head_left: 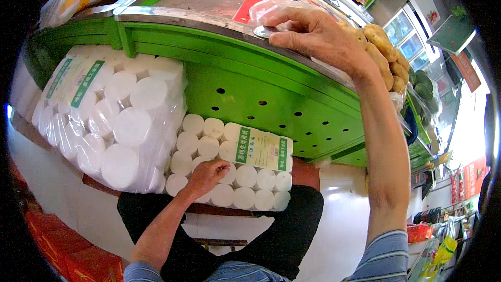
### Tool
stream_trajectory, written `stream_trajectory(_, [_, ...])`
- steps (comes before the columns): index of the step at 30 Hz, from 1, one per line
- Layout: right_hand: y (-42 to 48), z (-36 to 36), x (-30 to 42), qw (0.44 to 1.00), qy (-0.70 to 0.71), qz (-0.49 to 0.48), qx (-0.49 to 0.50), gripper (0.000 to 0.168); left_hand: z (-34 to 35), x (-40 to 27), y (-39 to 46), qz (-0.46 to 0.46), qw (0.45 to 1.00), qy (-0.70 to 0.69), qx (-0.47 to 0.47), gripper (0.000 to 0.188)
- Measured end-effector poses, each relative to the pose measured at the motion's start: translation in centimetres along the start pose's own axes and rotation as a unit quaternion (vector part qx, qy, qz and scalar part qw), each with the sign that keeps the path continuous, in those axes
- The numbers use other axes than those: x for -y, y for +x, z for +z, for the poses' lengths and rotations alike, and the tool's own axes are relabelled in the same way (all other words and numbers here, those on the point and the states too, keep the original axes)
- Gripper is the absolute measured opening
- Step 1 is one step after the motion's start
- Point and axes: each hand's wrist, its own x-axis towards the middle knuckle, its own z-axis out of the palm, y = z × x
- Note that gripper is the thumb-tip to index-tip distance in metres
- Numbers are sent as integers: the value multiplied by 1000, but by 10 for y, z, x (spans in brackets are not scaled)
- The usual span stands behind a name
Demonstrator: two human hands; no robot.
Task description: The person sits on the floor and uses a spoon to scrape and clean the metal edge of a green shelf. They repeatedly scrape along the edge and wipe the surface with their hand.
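Observation:
My right hand (313, 33) is at the metal-topped edge of a green display stand (250, 60). Its thumb and forefinger close on a small shiny object (265, 31), too blurred to name. Clear plastic film (270, 8) lies just behind those fingers. Lower down, my left hand (209, 174) is over a wrapped pack of white paper rolls (246, 176), fingers curled and nothing visible in them. That pack sits between my knees and bears a printed label. To its left stands a larger wrapped pack of paper rolls (133, 125).
Potatoes (379, 47) are heaped on the stand beside my right forearm, with bagged dark green produce (424, 90) beyond. A red sheet (252, 6) lies on the stand top. Red boxes (78, 254) stand at lower left. Shelves with goods (442, 219) line the right side.

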Motion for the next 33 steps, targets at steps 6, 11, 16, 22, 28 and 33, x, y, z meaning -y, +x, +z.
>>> stream_trajectory(6, [-35,-25,-18,991,-60,113,33,43,-3,6,-1,30,998,53,-25,23])
stream_trajectory(11, [-15,-7,-8,999,15,33,-10,41,4,3,3,-17,999,27,28,23])
stream_trajectory(16, [-24,-17,-19,997,-21,73,18,40,1,13,5,15,999,24,-20,24])
stream_trajectory(22, [-19,-14,-13,999,-20,45,15,43,-1,8,3,-14,1000,20,12,21])
stream_trajectory(28, [-7,-9,4,999,-50,1,16,42,-6,3,1,-10,1000,3,-25,19])
stream_trajectory(33, [-18,-22,-14,999,-28,26,34,43,-8,-3,2,-13,1000,16,13,20])
